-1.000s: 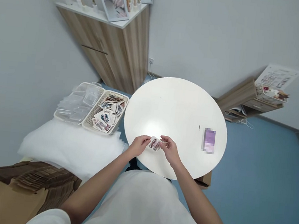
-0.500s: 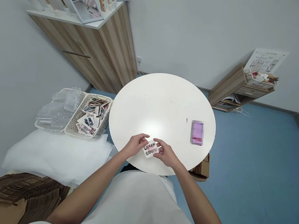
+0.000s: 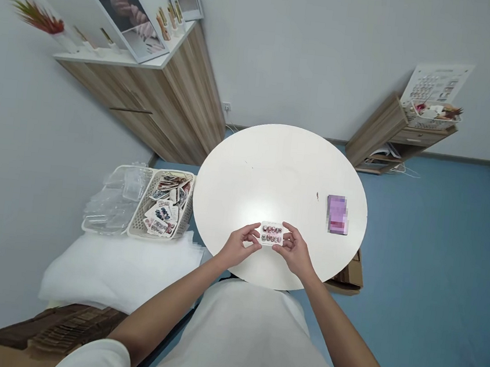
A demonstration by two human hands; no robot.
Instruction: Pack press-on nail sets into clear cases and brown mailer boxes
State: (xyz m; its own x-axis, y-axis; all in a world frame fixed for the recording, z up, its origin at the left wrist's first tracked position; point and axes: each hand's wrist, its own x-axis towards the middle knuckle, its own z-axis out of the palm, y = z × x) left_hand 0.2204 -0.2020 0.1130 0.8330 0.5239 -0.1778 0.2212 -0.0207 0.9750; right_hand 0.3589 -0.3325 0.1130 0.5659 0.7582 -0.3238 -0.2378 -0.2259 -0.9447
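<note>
A small white card of press-on nails (image 3: 272, 233), with two rows of pink and dark decorated nails, is held level above the near part of the round white table (image 3: 269, 162). My left hand (image 3: 241, 246) grips its left edge between thumb and fingers. On the opposite edge, my right hand (image 3: 295, 252) is closed with thumb and fingertips. The nail side faces up toward me. Farther right on the table lies a purple, blurred-out packet (image 3: 337, 215).
Left of the table stands a white basket (image 3: 136, 227) of nail cards, beside another basket of clear plastic packaging (image 3: 109, 207). White sheets (image 3: 122, 270) lie below them, near brown cardboard (image 3: 67, 331). A wooden cabinet (image 3: 193, 96) stands behind; a cardboard box (image 3: 352, 276) sits under the table's right side.
The nail card has turned from tilted to straight, with both hands now at its side edges. The whole view has shifted, so the table appears farther right.
</note>
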